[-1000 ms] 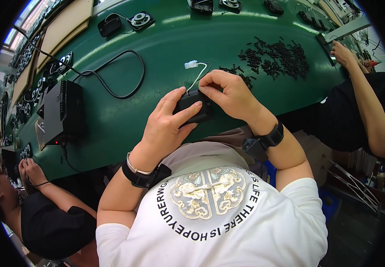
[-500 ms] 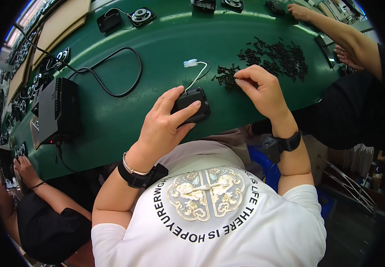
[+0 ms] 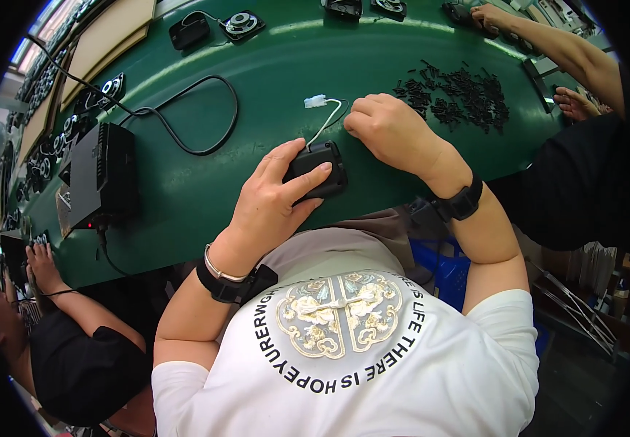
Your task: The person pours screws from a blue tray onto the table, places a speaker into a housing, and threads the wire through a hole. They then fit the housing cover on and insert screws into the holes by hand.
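I see the left hand (image 3: 275,182) grasping the case (image 3: 334,182), a matte black, round-cornered block resting on the table (image 3: 271,80), smooth green with a glossy streak of light beyond the case. Its fingers spread over the case's top and edges. From the case's far edge curves a thin white lead (image 3: 321,127), ending in a blocky, translucent plug (image 3: 315,102) beyond it. Just right of the case, the right hand (image 3: 391,135) hangs with fingers curled together; I cannot tell whether they pinch anything. Beyond and right of the case I have a loose scatter of slim black screws (image 3: 468,95). Left of the case sit a looped, rubbery cord (image 3: 235,109) and an angular, slotted box (image 3: 104,175).
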Demonstrator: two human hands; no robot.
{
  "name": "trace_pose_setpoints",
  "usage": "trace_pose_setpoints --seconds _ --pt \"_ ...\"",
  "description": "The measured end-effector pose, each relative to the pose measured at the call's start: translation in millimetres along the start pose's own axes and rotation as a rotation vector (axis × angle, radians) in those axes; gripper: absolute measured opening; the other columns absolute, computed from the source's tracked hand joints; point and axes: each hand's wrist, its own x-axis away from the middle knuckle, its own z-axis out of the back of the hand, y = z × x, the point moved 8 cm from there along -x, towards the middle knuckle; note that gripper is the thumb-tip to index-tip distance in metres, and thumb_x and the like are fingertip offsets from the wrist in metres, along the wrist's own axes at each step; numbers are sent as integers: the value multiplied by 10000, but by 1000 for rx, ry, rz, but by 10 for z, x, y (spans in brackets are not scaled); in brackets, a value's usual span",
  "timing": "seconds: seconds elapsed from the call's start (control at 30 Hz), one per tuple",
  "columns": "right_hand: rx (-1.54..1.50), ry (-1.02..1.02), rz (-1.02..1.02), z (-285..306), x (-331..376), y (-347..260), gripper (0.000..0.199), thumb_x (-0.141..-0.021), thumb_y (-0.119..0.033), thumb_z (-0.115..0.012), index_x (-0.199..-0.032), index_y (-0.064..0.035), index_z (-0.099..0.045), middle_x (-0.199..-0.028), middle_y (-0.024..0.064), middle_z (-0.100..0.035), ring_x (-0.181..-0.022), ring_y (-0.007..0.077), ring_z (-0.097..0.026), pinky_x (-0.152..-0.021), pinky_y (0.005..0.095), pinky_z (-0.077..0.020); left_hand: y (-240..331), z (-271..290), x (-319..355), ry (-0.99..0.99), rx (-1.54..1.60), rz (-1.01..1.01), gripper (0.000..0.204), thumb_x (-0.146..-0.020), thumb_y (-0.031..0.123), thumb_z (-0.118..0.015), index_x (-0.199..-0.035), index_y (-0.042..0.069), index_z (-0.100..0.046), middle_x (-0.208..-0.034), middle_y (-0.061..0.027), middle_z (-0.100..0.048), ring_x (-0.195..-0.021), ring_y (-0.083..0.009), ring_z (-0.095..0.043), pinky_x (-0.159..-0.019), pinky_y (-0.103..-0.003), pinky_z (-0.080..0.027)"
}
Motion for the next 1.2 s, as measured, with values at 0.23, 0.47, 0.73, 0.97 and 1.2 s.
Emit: trace_pose_setpoints --seconds 0.23,0.47,0.73,0.97,1.2 --pt "-885 118 -381 34 365 -361 53 -865 9 -652 -915 -4 -640 -838 65 -606 -731 164 -580 -654 269 -472 -42 -3 -1 12 10 5 565 -623 55 -822 -1158 185 -697 -1287 -207 -542 -1158 -375 -565 -923 -416 -520" --pt "-822 141 -412 -9 416 -365 97 -846 15 -676 -933 -1 -635 -841 70 -605 -718 162 -584 -637 268 -473 -20 -10 -22 2 8 20 573 -624 54 -821 -1166 188 -695 -1291 -206 -539 -1160 -376 -565 -924 -417 -520" --pt "-809 125 -534 26 488 -294 139 -819 5 -706 -938 -6 -636 -850 61 -612 -692 146 -583 -623 260 -480 0 -30 -25 -5 3 20 582 -616 46 -827 -1165 189 -696 -1292 -200 -541 -1158 -372 -568 -927 -418 -521" --pt "-500 285 -702 253 1036 183 137 -800 14 -716 -926 -6 -664 -866 56 -634 -691 130 -589 -617 252 -484 -10 -17 -11 -1 -24 21 571 -619 41 -830 -1155 186 -699 -1298 -192 -540 -1156 -369 -569 -932 -418 -520" --pt "-252 347 -550 289 1062 192 187 -781 21 -723 -962 -11 -690 -853 80 -641 -677 180 -608 -599 272 -491 -11 -26 -24 -7 -29 28 565 -620 42 -832 -1151 184 -701 -1300 -183 -542 -1156 -364 -569 -935 -418 -520"
